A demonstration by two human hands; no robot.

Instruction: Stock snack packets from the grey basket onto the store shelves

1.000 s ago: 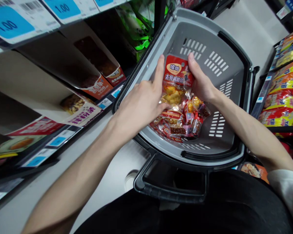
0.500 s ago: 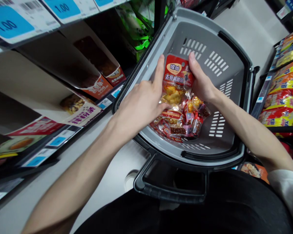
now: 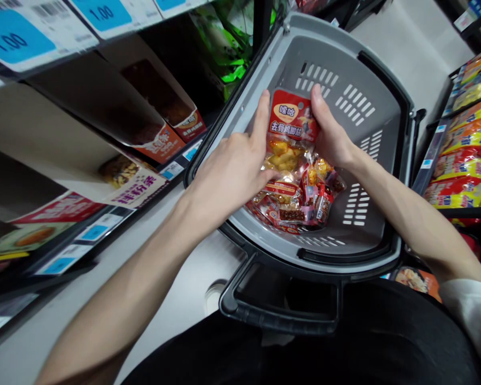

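A red-topped clear snack packet (image 3: 291,123) with yellow pieces inside is held over the grey shopping basket (image 3: 344,59). My left hand (image 3: 232,166) grips its left edge, index finger stretched up along the side. On the packet's right edge my right hand (image 3: 331,133) is closed, thumb up at the top corner. Under the packet lie several small red and clear snack packs (image 3: 300,206) on the basket's floor.
Shelves on the left hold open cardboard display boxes (image 3: 160,107) and blue price tags (image 3: 12,40). Green packets (image 3: 228,59) sit behind the basket. Yellow and red bags (image 3: 465,155) fill the right shelf. The basket's black handle (image 3: 280,310) points toward me over grey floor.
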